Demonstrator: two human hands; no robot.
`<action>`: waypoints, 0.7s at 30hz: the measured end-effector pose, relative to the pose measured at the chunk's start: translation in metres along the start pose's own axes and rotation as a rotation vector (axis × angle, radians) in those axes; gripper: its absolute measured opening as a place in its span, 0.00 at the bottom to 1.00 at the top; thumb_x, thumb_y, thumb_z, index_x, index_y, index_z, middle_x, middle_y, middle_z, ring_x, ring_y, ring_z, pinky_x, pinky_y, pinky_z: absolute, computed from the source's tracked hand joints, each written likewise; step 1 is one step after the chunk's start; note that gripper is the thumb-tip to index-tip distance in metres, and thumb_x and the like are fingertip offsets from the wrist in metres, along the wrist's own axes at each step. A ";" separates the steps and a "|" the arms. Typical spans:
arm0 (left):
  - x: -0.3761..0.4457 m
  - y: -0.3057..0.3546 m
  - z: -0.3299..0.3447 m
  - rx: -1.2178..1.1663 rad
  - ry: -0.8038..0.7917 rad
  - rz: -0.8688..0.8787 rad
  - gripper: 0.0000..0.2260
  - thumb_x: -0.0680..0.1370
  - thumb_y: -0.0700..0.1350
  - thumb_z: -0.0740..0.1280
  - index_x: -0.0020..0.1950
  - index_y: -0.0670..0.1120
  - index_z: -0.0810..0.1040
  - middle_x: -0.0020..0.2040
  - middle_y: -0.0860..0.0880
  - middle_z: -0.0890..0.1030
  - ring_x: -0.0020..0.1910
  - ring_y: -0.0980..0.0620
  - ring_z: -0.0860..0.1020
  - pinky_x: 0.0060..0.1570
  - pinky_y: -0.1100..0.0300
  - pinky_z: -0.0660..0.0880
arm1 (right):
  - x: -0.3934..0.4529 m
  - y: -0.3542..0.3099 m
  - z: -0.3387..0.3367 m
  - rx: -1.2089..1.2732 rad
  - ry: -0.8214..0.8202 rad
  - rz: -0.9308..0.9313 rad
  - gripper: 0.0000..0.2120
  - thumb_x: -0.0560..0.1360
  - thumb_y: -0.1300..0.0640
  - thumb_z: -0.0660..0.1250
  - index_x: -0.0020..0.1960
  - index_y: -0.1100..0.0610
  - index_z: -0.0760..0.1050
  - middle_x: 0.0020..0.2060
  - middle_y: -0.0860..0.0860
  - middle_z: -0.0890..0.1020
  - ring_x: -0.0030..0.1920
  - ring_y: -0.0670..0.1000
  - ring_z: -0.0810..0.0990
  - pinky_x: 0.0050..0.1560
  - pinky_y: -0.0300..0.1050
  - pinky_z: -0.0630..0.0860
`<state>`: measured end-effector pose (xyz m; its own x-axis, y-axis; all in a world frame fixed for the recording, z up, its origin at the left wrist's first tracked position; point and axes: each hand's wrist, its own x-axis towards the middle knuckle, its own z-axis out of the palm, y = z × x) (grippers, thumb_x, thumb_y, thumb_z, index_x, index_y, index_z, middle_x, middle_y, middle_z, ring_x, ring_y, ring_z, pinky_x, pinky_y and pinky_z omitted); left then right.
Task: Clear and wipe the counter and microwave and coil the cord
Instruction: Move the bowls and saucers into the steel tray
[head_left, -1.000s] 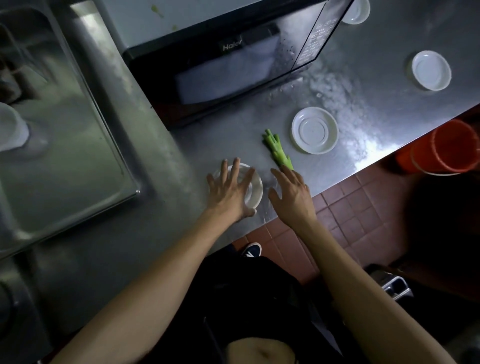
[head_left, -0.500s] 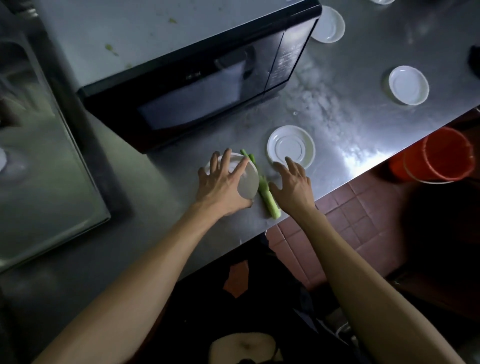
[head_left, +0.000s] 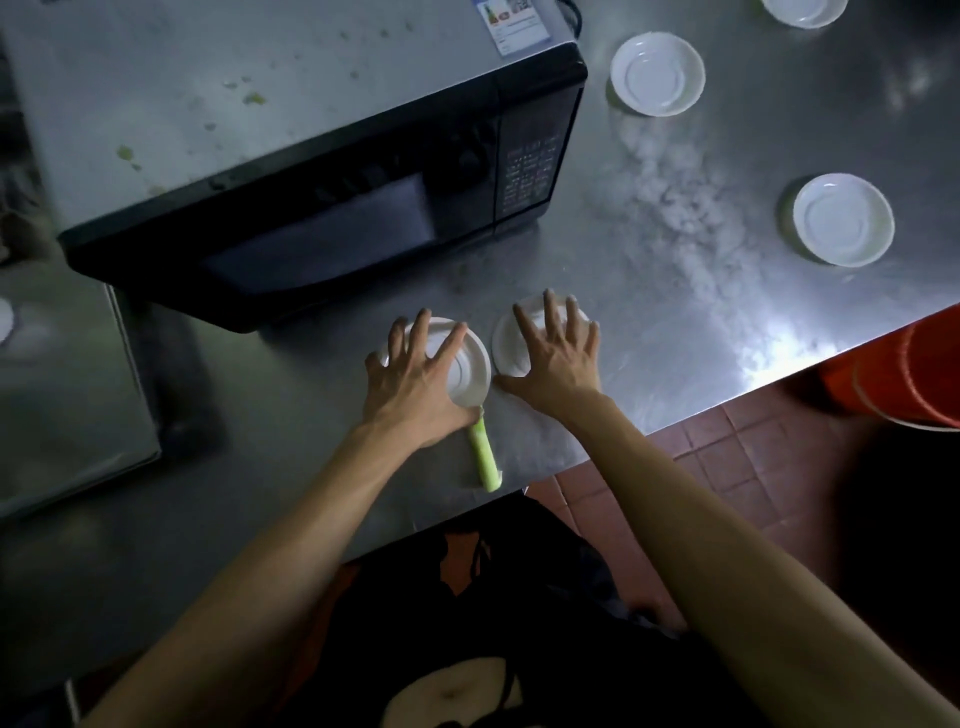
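Steel counter (head_left: 649, 332) filled the frame, dim at lower left. At centre my left hand (head_left: 410, 384) gripped a white saucer (head_left: 470, 371), fingers spread over its rim; its left edge was hidden. A green stalk (head_left: 484, 457) poked out below it. Just right, my right hand (head_left: 558, 358) lay splayed on a second saucer (head_left: 506, 343), mostly covered. Behind stood the microwave (head_left: 291, 171), top speckled.

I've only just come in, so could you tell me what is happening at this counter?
A person is gathering small white dishes off the steel counter in front of the microwave. The left hand grips one dish, and the right hand rests spread over a second. A green stalk lies by the edge. More dishes and white smears remain.
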<state>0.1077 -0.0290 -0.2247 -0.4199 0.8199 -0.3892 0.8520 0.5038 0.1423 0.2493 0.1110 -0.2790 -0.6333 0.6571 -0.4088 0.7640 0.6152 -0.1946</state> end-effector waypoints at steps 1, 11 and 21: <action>0.001 0.002 0.000 -0.004 -0.001 -0.014 0.50 0.63 0.71 0.70 0.78 0.59 0.50 0.79 0.48 0.48 0.77 0.40 0.50 0.66 0.34 0.63 | 0.003 0.002 0.000 -0.005 -0.015 -0.007 0.52 0.66 0.24 0.65 0.80 0.43 0.45 0.80 0.53 0.42 0.79 0.63 0.39 0.74 0.71 0.43; -0.003 0.016 0.002 0.006 0.025 -0.106 0.51 0.62 0.72 0.70 0.78 0.60 0.50 0.78 0.48 0.48 0.76 0.41 0.51 0.65 0.35 0.64 | 0.008 0.013 -0.006 -0.047 -0.030 -0.100 0.56 0.61 0.22 0.66 0.79 0.42 0.45 0.80 0.55 0.46 0.78 0.65 0.45 0.71 0.70 0.53; -0.026 -0.008 -0.007 -0.040 0.067 -0.194 0.50 0.62 0.73 0.68 0.78 0.59 0.51 0.78 0.48 0.49 0.75 0.41 0.52 0.65 0.36 0.64 | -0.007 -0.004 -0.029 0.017 0.058 -0.169 0.52 0.63 0.24 0.66 0.79 0.43 0.49 0.79 0.54 0.49 0.77 0.63 0.49 0.69 0.67 0.59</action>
<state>0.1101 -0.0524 -0.2087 -0.5959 0.7221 -0.3513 0.7406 0.6634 0.1073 0.2470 0.1164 -0.2493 -0.7584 0.5695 -0.3170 0.6479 0.7118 -0.2713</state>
